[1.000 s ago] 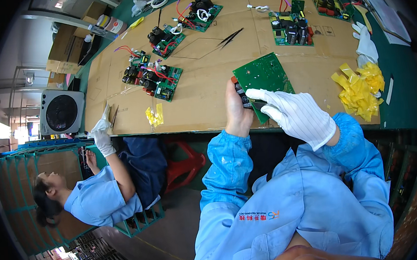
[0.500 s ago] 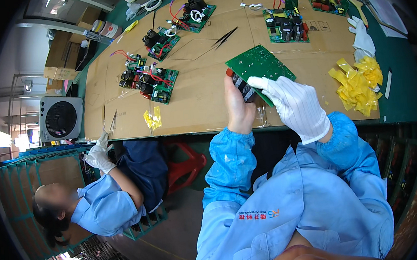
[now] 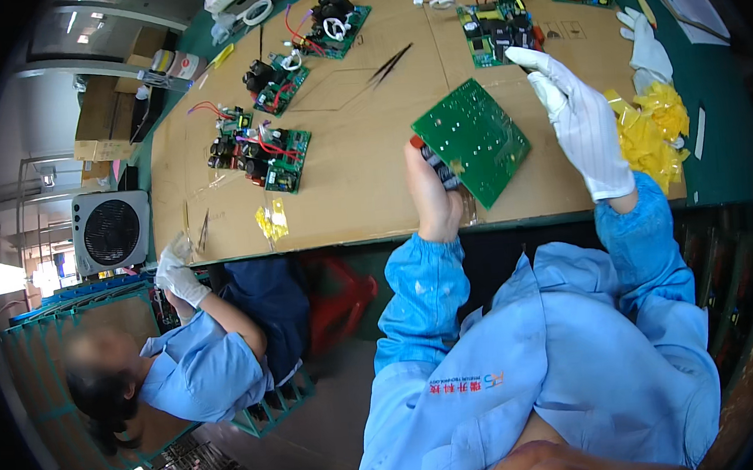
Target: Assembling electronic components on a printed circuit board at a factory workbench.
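Observation:
My bare left hand [image 3: 432,198] grips a green circuit board [image 3: 475,145] by its component side, above the cardboard near the table's front edge. The board is tilted with its solder side up; dark parts and a red one show beside my fingers. My right hand [image 3: 580,125], in a white striped glove, is raised to the right of this board, apart from it. Its fingers are stretched out, with nothing seen in them. Beyond its fingertips lies another circuit board [image 3: 495,34] with black parts and red wires. Whether the fingertips touch it I cannot tell.
Several assembled circuit boards [image 3: 280,163] lie at the left. Tweezers [image 3: 392,63] rest mid-table. On the right are a heap of yellow tape pieces [image 3: 649,142] and a white glove [image 3: 646,50]. A co-worker's gloved hands [image 3: 178,275] are at the table's left edge, near a fan [image 3: 111,227].
My right hand has let go of the held board and moved right and away from me. The board has turned more of its solder side upward in my left hand.

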### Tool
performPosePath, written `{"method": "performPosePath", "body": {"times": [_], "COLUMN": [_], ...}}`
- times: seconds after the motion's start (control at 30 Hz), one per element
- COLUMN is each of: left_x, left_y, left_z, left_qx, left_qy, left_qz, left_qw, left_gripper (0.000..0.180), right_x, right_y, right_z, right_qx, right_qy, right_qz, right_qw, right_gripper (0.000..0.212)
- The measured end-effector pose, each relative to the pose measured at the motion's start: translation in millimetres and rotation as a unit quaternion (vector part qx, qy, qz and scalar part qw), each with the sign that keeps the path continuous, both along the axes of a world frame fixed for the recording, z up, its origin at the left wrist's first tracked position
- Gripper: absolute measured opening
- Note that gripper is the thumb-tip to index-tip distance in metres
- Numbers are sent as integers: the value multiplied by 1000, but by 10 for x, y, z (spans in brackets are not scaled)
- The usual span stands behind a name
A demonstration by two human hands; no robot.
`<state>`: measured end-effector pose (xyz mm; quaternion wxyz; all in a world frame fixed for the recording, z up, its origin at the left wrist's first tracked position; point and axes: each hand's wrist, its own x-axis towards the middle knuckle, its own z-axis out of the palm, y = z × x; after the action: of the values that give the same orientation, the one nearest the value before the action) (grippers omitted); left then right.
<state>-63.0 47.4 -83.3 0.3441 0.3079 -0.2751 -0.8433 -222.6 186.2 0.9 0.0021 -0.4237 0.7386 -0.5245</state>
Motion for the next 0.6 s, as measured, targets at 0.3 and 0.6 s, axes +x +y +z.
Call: {"method": "performPosePath", "body": {"times": [0.3, 0.6], "left_x": [-38, -114], "left_y": [69, 154], "left_z": [173, 177], "left_qx": [6, -6], "left_qy": [-4, 6], "left_qz": [-8, -4], "left_qw": [1000, 1000], "left_gripper": [35, 33], "right_x": [-118, 636], "right_y": [1038, 407], "right_z": [-9, 125], "right_qx": [114, 170], "right_qy": [-44, 108], "right_qz": [-71, 133], "right_qw": [990, 970], "right_gripper": [31, 40]}}
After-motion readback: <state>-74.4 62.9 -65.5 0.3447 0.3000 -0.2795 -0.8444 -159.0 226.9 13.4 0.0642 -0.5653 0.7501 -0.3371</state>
